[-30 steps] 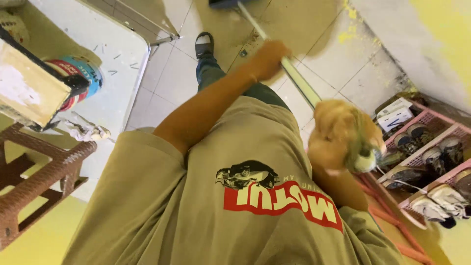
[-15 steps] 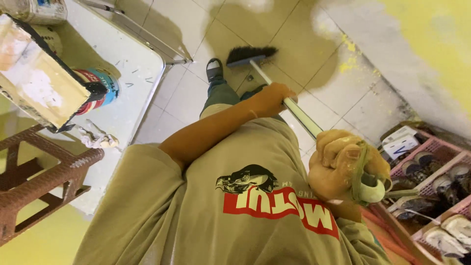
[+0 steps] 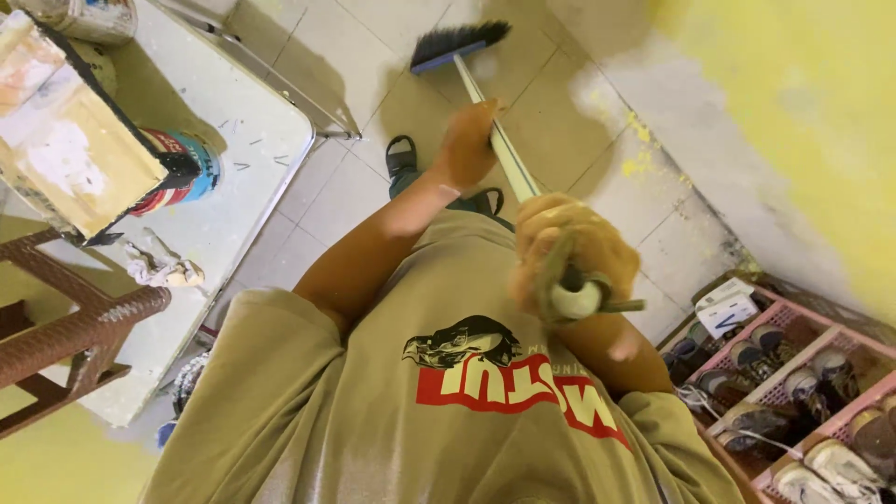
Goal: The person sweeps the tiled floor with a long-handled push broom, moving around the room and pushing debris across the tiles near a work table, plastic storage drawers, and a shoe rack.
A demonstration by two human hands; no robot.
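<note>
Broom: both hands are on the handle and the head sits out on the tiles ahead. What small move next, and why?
Probably a short pull of the broom head back along the tiled floor toward the feet. The left hand grips the handle midway and the right hand holds its top end, so the bristles sit at the far end of reach, with pale dusty patches near the wall.

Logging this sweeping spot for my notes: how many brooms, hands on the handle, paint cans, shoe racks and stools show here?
Broom: 1
Hands on the handle: 2, left hand and right hand
Paint can: 1
Pink shoe rack: 1
Brown stool: 1
Total: 6
</note>
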